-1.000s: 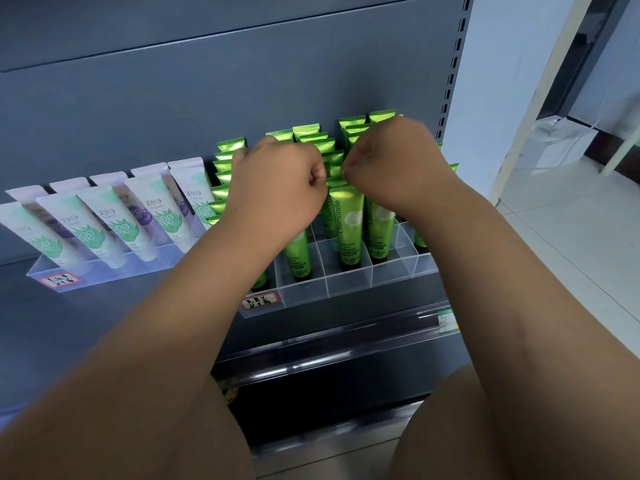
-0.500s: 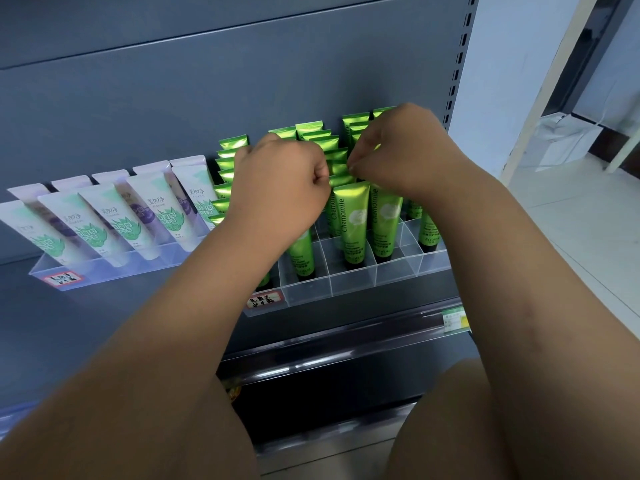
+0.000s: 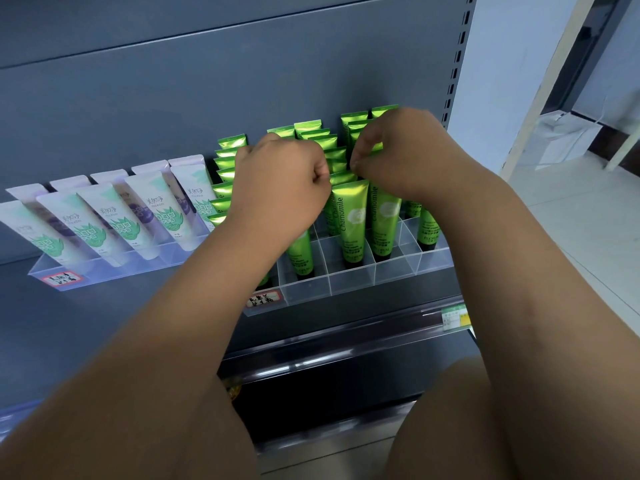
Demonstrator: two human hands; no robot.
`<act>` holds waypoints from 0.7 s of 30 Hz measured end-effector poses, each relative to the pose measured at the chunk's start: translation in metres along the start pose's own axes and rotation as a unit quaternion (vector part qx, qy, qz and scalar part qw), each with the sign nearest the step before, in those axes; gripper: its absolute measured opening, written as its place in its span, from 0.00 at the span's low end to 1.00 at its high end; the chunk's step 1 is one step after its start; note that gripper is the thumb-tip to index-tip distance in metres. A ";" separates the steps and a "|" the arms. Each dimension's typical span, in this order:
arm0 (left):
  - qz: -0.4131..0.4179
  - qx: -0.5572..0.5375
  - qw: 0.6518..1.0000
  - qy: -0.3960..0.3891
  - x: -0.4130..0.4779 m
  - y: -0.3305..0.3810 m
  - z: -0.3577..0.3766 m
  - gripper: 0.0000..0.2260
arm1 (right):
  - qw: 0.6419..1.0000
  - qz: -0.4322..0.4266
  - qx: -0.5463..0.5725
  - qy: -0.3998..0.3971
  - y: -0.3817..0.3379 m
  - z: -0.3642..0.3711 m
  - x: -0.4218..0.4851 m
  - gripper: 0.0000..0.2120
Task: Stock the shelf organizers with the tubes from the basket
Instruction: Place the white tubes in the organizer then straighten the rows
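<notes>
The right hand [image 3: 398,157] is curled, thumb and fingertip pinching the crimped top of one of the green tubes [image 3: 349,216] near the middle of the display. The left hand [image 3: 280,185] is balled in a fist just beside it, resting over the tubes. Whether it holds anything cannot be told, as its fingers are hidden.

The green tubes stand cap-down in a clear gridded organizer [image 3: 349,284] on a grey shelf [image 3: 114,320], packed in columns running back to the rear panel. Seven crimped tops show in the leftmost column. The other columns are partly covered by the two hands, so no full count is possible. At least four tube bodies show below the hands, and one reads "Chamomile".

To the left, well apart from the hands, a second clear organizer [image 3: 104,271] holds white tubes [image 3: 156,209] leaning back: five with green leaf print in front and at least four lilac-printed ones behind. Each organizer carries one red-bordered label. One green and yellow price tag [image 3: 455,317] sits on the shelf rail at the right.
</notes>
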State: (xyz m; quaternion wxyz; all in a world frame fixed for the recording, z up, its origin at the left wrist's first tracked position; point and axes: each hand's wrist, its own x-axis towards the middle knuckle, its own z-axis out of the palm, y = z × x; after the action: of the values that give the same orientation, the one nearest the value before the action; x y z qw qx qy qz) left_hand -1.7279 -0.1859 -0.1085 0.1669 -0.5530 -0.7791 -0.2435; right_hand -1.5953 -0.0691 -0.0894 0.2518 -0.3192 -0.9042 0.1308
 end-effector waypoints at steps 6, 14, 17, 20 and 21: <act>0.005 -0.015 1.000 0.001 0.000 -0.001 0.000 0.05 | 1.000 0.011 -0.011 0.003 -0.001 -0.002 -0.001 0.10; 0.010 -0.037 0.999 0.004 0.000 -0.004 0.003 0.05 | 1.000 0.010 -0.022 0.008 0.000 -0.002 -0.002 0.10; 0.012 -0.041 0.999 0.010 0.000 -0.005 0.004 0.05 | 1.000 0.017 -0.009 0.005 -0.001 -0.001 -0.003 0.10; 0.016 -0.040 0.999 0.013 0.000 -0.006 0.005 0.05 | 1.000 0.021 0.002 0.003 -0.002 -0.001 -0.004 0.10; 0.018 -0.039 0.999 0.013 0.000 -0.006 0.005 0.04 | 1.000 0.021 0.003 0.004 -0.002 -0.001 -0.004 0.10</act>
State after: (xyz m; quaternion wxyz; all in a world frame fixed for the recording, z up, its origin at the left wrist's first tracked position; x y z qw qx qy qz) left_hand -1.7338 -0.1842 -0.1138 0.1593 -0.5698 -0.7569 -0.2777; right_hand -1.5933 -0.0726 -0.0893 0.2533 -0.3380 -0.8959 0.1375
